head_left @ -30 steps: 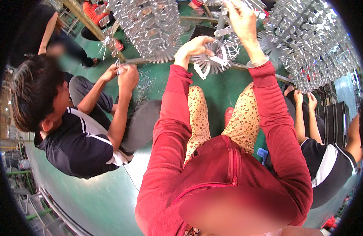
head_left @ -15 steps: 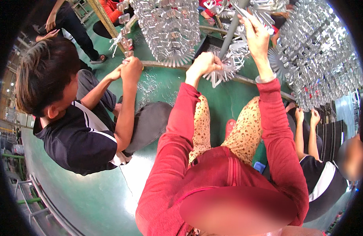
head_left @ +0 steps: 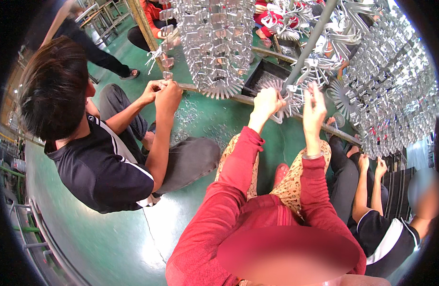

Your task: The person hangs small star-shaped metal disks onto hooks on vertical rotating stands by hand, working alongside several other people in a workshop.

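Observation:
My left hand point(head_left: 268, 105) is closed in a pinch beside the lower end of a slanted grey pole point(head_left: 311, 45). Bent silver metal pieces point(head_left: 319, 71) fan out around that pole; whatever is between my left fingers is too small to make out. To its right, my right hand point(head_left: 314, 112) is raised by the same pieces, its fingers pointing up. Motion smears those fingertips, so whether they hold a piece cannot be seen. A white, roughly triangular loop point(head_left: 277, 117) hangs just under my left hand.
Tall columns of silver pieces hang at the left point(head_left: 212, 45) and right point(head_left: 395, 86). Behind my hands are a black tray point(head_left: 266, 74) and a wooden bar point(head_left: 243, 99). Co-workers sit at my left point(head_left: 100, 162) and right point(head_left: 386, 229). Metal scraps point(head_left: 191, 119) litter the green floor.
My right hand has come down from high on the pole to near my left hand. My left hand sits slightly lower and further right. The view has shifted, and the person standing at far left has moved.

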Demonstrator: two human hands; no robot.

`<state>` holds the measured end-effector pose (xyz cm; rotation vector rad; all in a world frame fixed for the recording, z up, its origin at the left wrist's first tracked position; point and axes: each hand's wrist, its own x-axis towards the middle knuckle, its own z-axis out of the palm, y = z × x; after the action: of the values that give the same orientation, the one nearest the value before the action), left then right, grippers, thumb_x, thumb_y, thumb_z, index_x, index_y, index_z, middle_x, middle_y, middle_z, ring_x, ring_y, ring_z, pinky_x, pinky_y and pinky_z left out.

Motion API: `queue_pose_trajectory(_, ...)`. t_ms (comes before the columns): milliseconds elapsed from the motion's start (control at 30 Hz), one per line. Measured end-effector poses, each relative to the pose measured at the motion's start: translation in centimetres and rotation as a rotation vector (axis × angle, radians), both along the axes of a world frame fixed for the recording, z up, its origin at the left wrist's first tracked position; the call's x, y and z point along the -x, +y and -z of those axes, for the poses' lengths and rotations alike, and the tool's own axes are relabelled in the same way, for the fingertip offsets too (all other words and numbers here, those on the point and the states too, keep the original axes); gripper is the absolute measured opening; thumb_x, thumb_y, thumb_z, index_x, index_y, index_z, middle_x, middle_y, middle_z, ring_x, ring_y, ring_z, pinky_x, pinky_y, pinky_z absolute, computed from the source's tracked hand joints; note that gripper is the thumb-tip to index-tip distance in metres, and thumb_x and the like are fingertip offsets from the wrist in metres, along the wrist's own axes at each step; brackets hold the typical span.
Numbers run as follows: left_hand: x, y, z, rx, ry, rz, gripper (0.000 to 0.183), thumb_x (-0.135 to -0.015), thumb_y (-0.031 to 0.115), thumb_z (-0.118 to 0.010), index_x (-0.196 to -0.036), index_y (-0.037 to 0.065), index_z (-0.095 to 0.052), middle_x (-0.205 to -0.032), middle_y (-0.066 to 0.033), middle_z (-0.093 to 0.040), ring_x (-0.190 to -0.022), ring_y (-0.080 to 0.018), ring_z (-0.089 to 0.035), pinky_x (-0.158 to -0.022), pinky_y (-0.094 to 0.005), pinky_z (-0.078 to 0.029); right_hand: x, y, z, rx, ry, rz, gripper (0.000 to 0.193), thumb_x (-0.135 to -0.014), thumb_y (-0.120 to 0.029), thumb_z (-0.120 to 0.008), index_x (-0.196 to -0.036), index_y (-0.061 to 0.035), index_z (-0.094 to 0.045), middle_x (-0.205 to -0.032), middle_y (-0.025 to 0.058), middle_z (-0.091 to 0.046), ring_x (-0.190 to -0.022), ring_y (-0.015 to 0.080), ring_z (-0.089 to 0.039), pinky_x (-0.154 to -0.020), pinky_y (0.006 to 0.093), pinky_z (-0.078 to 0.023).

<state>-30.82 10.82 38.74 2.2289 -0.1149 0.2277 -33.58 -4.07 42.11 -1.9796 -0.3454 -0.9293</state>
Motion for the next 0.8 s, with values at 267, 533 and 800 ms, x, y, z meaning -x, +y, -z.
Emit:
queue_pose_trajectory(267,0.5,-3.1,1.8,0.061,-0.103,-0.133,0.020,-0.075,0.027,-0.062,-0.077,0.007,-0.062,-0.076,-0.0179,-0.064,-0.073,-0.0347,-0.063,-0.065,-0.0449,-0.050,-1.1,3.5,1.3,-0.186,0.380,-0.121,0.033,-0.088,-0.021,-0.058,-0.112,0.0020,-0.056,-0.092,0.0141,-0.064,-0.081,0.0229,-0.064,-0.071,0.0319,-0.050)
queue_pose_trajectory(533,1.4,-4.5,1.3,0.190,-0.016,-0.160,0.035,-0.087,0.034,-0.050,-0.102,0.003,-0.054,-0.084,-0.0248,-0.063,-0.081,-0.0407,-0.062,-0.070,-0.0490,-0.048,-1.4,3.4,0.5,0.155,0.253,0.174,0.036,-0.077,-0.018,-0.069,-0.107,-0.0001,-0.062,-0.085,0.0124,-0.066,-0.072,0.0185,-0.065,-0.065,0.0300,-0.050)
queue_pose_trajectory(800,1.0,-4.6,1.3,0.220,-0.088,-0.135,0.046,-0.079,0.027,-0.061,-0.115,0.009,-0.039,-0.080,-0.0242,-0.063,-0.073,-0.0392,-0.063,-0.064,-0.0469,-0.050,-1.4,2.2,0.3,0.095,0.286,0.071,0.034,-0.080,-0.021,-0.064,-0.108,-0.0013,-0.058,-0.087,0.0134,-0.063,-0.073,0.0248,-0.063,-0.065,0.0358,-0.049)
